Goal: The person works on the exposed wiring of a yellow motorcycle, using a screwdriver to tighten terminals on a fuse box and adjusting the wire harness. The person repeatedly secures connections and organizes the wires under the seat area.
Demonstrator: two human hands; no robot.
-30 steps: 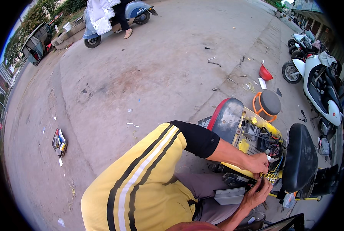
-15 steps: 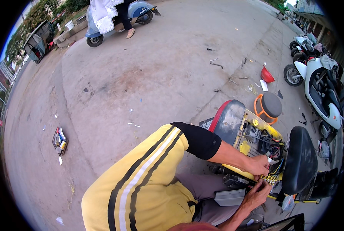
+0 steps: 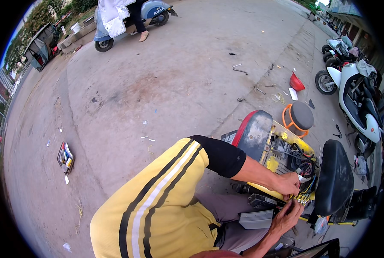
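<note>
My left hand (image 3: 288,184) reaches across the yellow body of an opened scooter (image 3: 256,129), its fingers closed in a pinch. From below, my right hand (image 3: 285,218) meets it, thumb and fingers pinched too. The fingertips almost touch beside a row of yellow-ended wires (image 3: 303,199); what they pinch is too small to make out. Close to my right wrist lies a grey finned metal box (image 3: 256,219), by my leg. A black box (image 3: 263,201) sits just above it. More loose cables (image 3: 306,165) fill the scooter's open compartment.
The scooter's black seat (image 3: 336,178) stands right of my hands. Beyond the compartment is a round stool (image 3: 301,115) with an orange frame. A red bowl-shaped thing (image 3: 297,81) and tools (image 3: 240,70) lie on the pavement. A tray of small items (image 3: 65,158) is far left; a white scooter (image 3: 357,99) is parked right.
The whole view has shifted very slightly. Both hands stay at the same wires, with their fingertips in nearly the same place.
</note>
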